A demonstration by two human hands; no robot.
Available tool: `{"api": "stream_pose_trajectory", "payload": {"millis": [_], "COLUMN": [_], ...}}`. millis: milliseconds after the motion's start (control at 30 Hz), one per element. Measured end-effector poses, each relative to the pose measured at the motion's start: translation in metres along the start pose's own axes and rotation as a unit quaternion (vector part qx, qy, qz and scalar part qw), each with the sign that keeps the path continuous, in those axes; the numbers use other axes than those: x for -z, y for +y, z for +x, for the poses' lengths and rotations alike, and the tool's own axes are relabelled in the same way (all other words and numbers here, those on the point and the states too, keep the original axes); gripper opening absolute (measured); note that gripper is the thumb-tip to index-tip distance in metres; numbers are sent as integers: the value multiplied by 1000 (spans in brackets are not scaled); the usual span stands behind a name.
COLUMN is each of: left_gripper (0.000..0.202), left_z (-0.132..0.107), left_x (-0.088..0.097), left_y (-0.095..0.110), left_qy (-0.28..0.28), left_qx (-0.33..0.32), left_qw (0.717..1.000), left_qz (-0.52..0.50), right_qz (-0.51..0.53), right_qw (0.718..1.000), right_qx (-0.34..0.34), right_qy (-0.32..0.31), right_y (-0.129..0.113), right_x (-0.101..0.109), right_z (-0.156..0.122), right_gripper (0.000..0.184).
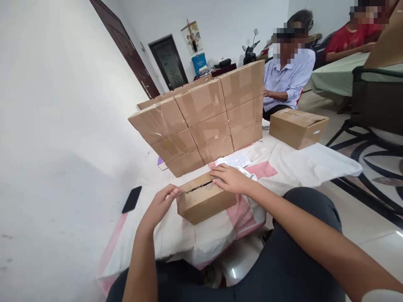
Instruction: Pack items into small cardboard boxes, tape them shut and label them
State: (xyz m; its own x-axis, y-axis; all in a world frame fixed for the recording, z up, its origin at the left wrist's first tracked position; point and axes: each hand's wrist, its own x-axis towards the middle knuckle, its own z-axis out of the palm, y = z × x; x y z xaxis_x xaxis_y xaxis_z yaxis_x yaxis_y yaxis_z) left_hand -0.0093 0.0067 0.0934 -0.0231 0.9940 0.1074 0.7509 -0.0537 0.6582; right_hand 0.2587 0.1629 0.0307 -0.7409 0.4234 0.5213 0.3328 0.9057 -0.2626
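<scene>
A small cardboard box [206, 206] sits on the cloth-covered table in front of me. Its top flaps meet at a ragged seam with a dark gap. At the box's left end, my left hand [161, 204] has its thumb and fingers closed together on the top corner. Across the right part of the top lies my right hand [232, 179], its fingers stretched over the far flap and its thumb near the seam. The undersides of the right fingers are hidden.
Behind the box stands a wall of taped cardboard boxes [209, 121]. A black phone [131, 199] lies left, and a white keyboard [234, 160] lies beyond my right hand. Another cardboard box [297, 128] sits at the right. A person in a light shirt [291, 77] sits behind it.
</scene>
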Motion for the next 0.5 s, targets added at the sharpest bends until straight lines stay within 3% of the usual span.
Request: {"api": "stream_pose_trajectory", "payload": {"millis": [100,233,500], "left_gripper": [31,31,28], "left_z": [9,16,9], "left_x": [-3,-11,-9], "left_y": [-13,-32,-50], "left_qy": [-17,-10,18], "left_qx": [5,-38,-30], "left_qw": [999,998,999], "left_qz": [31,57,13], "right_qz": [-2,8,29], "right_qw": [1000,1000,999], "right_qx": [0,-2,-5], "right_qy": [-5,-22,-31], "right_y": [2,1,6], "right_x": [1,2,-2], "right_z": [0,1,3], "right_gripper": [35,38,40]}}
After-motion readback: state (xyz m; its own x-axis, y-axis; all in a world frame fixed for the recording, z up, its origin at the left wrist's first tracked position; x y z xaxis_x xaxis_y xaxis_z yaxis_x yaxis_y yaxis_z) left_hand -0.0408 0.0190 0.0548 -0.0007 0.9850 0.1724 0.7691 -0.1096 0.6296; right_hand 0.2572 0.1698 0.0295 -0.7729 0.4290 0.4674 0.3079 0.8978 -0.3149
